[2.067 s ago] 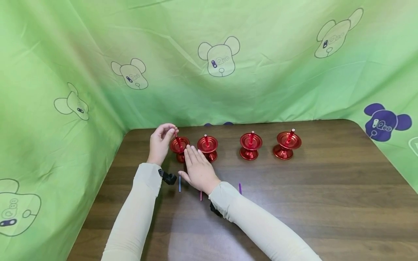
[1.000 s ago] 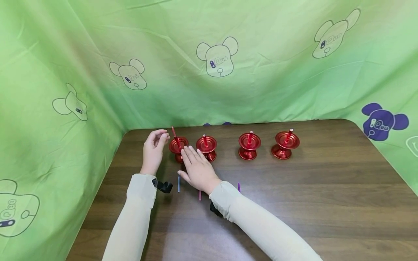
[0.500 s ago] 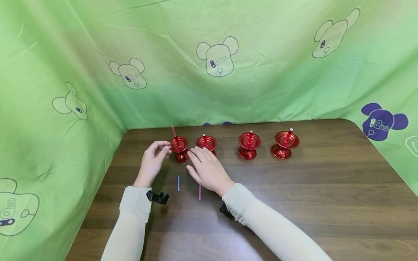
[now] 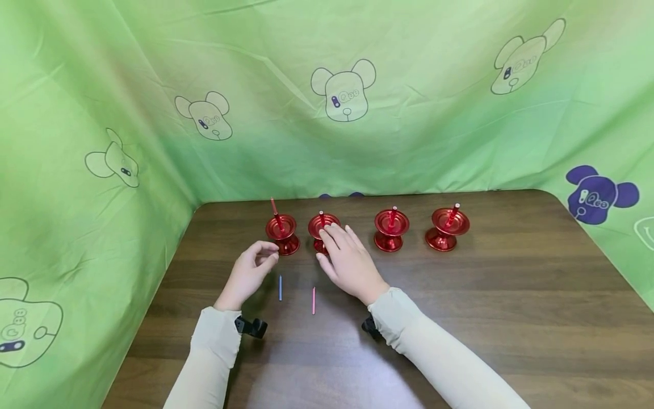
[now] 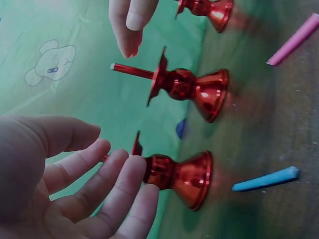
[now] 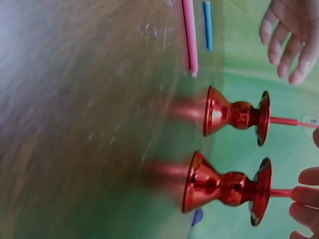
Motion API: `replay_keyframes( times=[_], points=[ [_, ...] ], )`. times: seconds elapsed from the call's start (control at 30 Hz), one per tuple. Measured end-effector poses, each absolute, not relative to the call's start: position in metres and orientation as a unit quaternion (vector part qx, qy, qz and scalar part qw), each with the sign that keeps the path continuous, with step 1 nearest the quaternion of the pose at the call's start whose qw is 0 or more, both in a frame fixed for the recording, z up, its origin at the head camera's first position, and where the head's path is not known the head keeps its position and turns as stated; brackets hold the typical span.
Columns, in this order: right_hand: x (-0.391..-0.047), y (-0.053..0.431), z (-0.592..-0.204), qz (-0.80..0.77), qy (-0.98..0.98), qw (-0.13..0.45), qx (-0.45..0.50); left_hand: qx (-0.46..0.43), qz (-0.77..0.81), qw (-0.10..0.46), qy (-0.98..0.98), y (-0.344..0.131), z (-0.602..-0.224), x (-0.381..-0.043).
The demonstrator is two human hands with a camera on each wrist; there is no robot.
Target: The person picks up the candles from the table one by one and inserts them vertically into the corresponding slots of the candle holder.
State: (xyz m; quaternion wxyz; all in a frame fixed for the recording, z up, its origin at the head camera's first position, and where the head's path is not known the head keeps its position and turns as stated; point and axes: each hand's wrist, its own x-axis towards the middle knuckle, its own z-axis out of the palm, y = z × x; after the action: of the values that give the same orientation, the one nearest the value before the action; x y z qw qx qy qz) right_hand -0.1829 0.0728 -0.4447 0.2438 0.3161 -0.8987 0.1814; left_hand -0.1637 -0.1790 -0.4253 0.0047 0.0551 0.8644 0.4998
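Observation:
Four red metal candle holders form a row, each with a thin red tube upright in its dish. From the tube of the leftmost holder point(image 4: 281, 227) rises a slim red candle point(image 4: 274, 205). My left hand point(image 4: 249, 274) hovers before that holder's base, fingers loosely bent and holding nothing. My right hand point(image 4: 352, 264) stretches relaxed fingers over the front of the second holder point(image 4: 318, 227), partly covering it; the right wrist view has these fingertips close by its tube. A blue candle point(image 4: 280, 288) and a pink candle point(image 4: 314, 300) lie on the table between my hands.
To the right stand the third holder point(image 4: 392, 227) and the rightmost holder point(image 4: 447, 227), near the back of the wooden table point(image 4: 521, 295). A green printed cloth point(image 4: 265, 125) hangs behind and at the sides. My right hand and arm hide the spot where a purple candle lay.
My left hand let go of the red candle, which stays standing in the leftmost holder, then drew down toward me. My right hand left that holder and shifted right to the second one.

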Motion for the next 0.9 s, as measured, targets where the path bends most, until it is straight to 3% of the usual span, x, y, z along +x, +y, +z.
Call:
replay_keyframes(
  times=[0.43, 0.9],
  points=[
    [-0.187, 0.091, -0.45, 0.154, -0.938, 0.145, 0.274, 0.029, 0.418, 0.053, 0.907, -0.171, -0.442, -0.159],
    [-0.194, 0.101, -0.456, 0.145, -0.947, 0.11, 0.265, 0.018, 0.326, 0.051, 0.944, -0.158, -0.452, -0.163]
  ],
)
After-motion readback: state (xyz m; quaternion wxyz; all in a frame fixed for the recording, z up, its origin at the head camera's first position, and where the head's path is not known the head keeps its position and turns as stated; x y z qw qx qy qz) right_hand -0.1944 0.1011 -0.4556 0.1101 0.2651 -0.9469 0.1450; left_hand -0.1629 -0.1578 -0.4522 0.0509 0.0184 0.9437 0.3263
